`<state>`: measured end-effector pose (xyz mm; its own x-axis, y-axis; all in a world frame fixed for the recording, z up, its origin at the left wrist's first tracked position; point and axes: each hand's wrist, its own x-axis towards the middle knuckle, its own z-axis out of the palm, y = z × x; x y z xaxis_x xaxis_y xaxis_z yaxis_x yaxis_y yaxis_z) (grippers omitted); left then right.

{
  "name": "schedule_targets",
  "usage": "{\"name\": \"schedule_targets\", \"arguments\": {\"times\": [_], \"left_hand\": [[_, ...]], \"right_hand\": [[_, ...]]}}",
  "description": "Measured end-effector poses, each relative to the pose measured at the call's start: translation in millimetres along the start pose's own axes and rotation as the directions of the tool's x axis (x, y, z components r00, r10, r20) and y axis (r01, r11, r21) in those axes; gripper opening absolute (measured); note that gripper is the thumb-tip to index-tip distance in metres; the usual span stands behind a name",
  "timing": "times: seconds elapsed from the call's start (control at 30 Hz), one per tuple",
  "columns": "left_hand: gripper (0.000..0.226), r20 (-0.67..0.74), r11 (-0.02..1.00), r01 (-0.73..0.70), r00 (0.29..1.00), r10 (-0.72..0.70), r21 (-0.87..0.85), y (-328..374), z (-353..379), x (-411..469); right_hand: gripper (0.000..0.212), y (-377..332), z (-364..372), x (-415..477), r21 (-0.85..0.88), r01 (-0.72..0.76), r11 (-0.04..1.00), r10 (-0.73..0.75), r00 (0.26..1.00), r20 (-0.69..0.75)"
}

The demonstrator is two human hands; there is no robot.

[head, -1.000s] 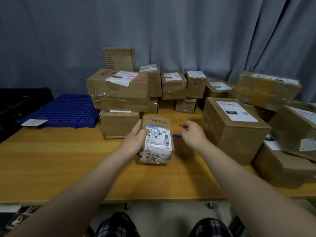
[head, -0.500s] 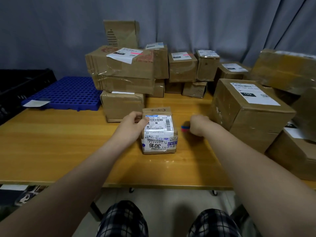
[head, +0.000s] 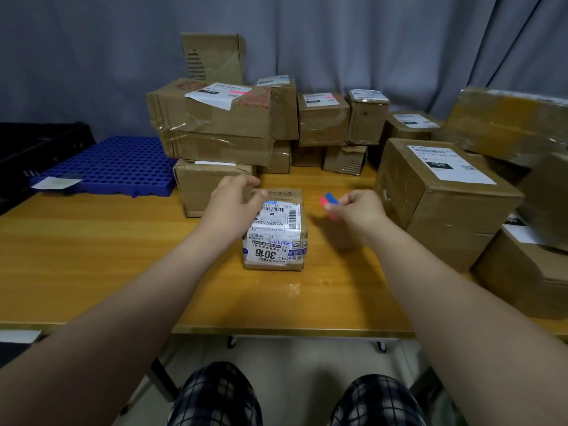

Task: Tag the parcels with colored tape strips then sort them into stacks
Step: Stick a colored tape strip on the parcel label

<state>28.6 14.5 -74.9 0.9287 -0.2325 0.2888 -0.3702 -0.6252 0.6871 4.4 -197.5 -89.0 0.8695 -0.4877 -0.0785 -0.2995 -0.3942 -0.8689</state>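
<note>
black plastic, a crate [head: 40, 146], fills the far left edge. beside it a blue perforated tray [head: 123, 161] lies on the wooden counter [head: 92, 256], with a white slip of paper [head: 57, 182] on its near left corner. right of the tray a stack of cardboard boxes [head: 212, 124], taped and labelled, rises against the grey curtain [head: 338, 41]. just in front of that stack the left hand [head: 235, 202] holds the small parcel [head: 276, 238] at its far left corner: the fingers [head: 246, 181] curl over the far edge and the thumb lies on the white label. the small parcel sits flat on the counter near the middle, and its label wraps the top and the near face, where "3016" reads upside down. to its right, apart from it, the right hand [head: 358, 210] pinches the tape strips [head: 329, 200], one blue and one red, between thumb and curled fingers, with the strips pointing left toward the parcel. further right a large box [head: 442, 210] with a white label stands on the counter, and more boxes [head: 522, 272] crowd the right edge.
</note>
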Motion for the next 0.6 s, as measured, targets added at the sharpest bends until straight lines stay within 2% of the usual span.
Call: {"name": "schedule_targets", "arguments": {"times": [0.07, 0.13, 0.27, 0.37, 0.47, 0.6], "left_hand": [[0.028, -0.048, 0.994, -0.109, 0.993, 0.109, 0.003, 5, 1, -3], [0.024, -0.065, 0.973, -0.225, 0.972, 0.228, 0.046, 11, 0, -6], [0.027, -0.029, 0.887, -0.412, 0.904, 0.427, 0.21, 25, 0, -9], [0.031, -0.014, 0.851, -0.444, 0.885, 0.466, 0.28, 26, 0, -9], [0.032, -0.027, 0.829, -0.462, 0.869, 0.495, 0.315, 20, -2, -9], [0.036, -0.006, 0.801, -0.479, 0.857, 0.515, 0.358, 17, -4, -8]], "right_hand": [[0.018, -3, 1, -8, 0.317, 0.033, 0.948, -0.03, 0.999, -0.015], [0.017, -10, 1, -18, 0.513, 0.012, 0.858, -0.054, 0.996, 0.067], [0.009, -26, 8, -35, 0.694, 0.002, 0.72, -0.11, 0.988, 0.111], [0.008, -30, 12, -46, 0.689, 0.03, 0.724, -0.157, 0.98, 0.122], [0.016, -31, 13, -54, 0.609, 0.125, 0.783, -0.232, 0.968, 0.1], [0.024, -34, 15, -62, 0.573, 0.246, 0.782, -0.324, 0.945, 0.036]]}}
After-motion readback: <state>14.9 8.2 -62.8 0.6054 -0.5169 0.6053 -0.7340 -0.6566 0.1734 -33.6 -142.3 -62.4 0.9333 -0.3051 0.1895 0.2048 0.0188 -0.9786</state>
